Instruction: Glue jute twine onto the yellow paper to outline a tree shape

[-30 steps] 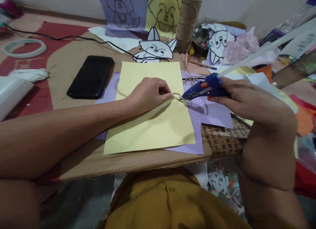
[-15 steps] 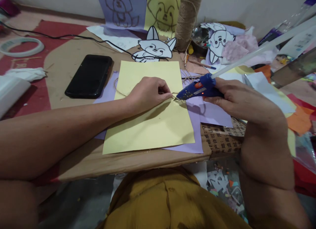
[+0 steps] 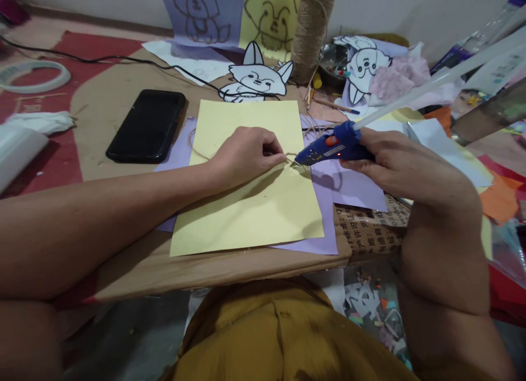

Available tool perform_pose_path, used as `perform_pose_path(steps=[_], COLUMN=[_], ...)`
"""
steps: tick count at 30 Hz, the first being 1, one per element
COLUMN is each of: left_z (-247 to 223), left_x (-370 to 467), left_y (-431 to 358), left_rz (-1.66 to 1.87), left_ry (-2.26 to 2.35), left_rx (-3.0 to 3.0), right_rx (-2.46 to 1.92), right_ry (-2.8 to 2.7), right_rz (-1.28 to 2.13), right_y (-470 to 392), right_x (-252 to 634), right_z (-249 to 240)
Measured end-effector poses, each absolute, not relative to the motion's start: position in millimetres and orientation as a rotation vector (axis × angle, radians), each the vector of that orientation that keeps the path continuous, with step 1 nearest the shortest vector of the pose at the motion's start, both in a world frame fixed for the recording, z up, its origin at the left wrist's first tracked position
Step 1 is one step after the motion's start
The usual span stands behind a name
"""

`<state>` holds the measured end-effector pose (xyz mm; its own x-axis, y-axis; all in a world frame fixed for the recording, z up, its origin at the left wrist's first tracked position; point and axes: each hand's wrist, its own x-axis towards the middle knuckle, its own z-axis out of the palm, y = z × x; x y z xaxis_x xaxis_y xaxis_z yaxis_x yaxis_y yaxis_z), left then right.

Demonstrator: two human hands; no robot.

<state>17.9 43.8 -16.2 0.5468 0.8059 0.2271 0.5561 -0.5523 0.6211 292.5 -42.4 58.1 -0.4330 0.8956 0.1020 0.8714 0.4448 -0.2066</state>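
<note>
My right hand (image 3: 394, 159) is closed around a blue hot glue gun (image 3: 329, 147) with a long whitish glue stick (image 3: 402, 98) jutting from its back. Its nozzle points down at the right part of a yellow sheet of paper (image 3: 246, 216). Close to that tip, my left hand (image 3: 244, 151) pinches a strand of brown twine (image 3: 291, 154) between thumb and fingers. More of the strand curves out on the left of the hand. Under the yellow sheet lies purple paper (image 3: 326, 227). Whether the nozzle touches paper or twine I cannot tell.
A black phone (image 3: 147, 126) lies left of the paper. Behind stand a twine spool (image 3: 312, 35), a white fox cutout (image 3: 261, 77) and drawings on purple paper (image 3: 201, 13) and yellow paper (image 3: 273, 16). A black cable (image 3: 119, 59) crosses the back; a tape roll (image 3: 35, 77) lies far left.
Almost nothing differs. Both hands, the glue gun and the twine stay in nearly the same place; the view has shifted very slightly.
</note>
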Motion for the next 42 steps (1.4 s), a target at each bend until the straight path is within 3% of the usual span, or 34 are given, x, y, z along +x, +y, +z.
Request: perform_pose_path(steps=[42], left_z=[-14.1], left_x=[16.5], left_y=[41.6], left_rz=[0.714], left_ry=[1.078], left_rx=[2.306], right_rx=[-1.596], right_ry=[-2.492], right_rz=[0.083], right_y=[-53.0], right_x=[297.1], right_z=[62.1])
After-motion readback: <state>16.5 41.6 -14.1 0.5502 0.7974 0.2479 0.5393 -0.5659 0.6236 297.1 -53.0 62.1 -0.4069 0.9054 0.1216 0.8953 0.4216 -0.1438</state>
